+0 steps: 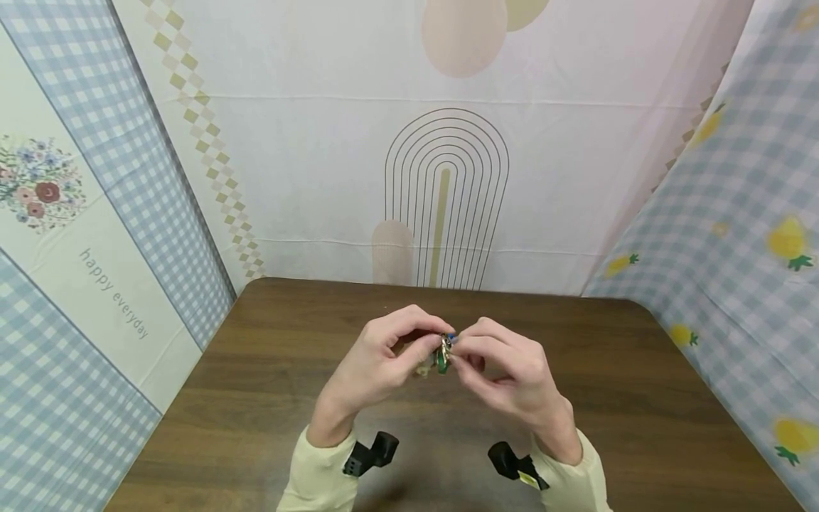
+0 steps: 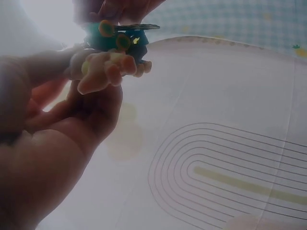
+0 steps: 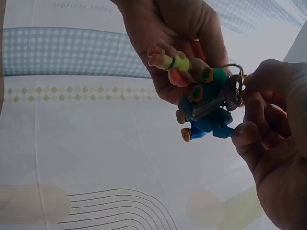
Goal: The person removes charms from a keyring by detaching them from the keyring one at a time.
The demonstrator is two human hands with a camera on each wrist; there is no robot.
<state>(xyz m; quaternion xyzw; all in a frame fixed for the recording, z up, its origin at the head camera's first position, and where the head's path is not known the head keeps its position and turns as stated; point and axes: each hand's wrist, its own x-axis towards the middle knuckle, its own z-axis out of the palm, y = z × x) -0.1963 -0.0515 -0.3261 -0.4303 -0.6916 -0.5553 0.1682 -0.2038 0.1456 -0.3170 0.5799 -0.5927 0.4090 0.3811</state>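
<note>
Over the middle of the table, my left hand (image 1: 374,366) and right hand (image 1: 512,366) meet at a small keychain. In the right wrist view it carries a metal key (image 3: 208,106), a metal ring (image 3: 233,65) and small toy figures: a green one (image 3: 218,78), a blue one (image 3: 206,123) and a peach one with a yellow band (image 3: 181,63). My left fingers grip the figures from behind, partly hidden by them. The right thumb and fingers pinch the keychain near the ring and the key's head; which part exactly is hard to tell. The left wrist view shows the peach figure (image 2: 98,72) lowest.
A brown wooden table (image 1: 256,398) lies under both hands. Behind it hangs a white patterned cloth (image 1: 307,178), with checked cloths at the left (image 1: 83,92) and right (image 1: 723,284). Black wrist cameras (image 1: 374,455) sit on both sleeves.
</note>
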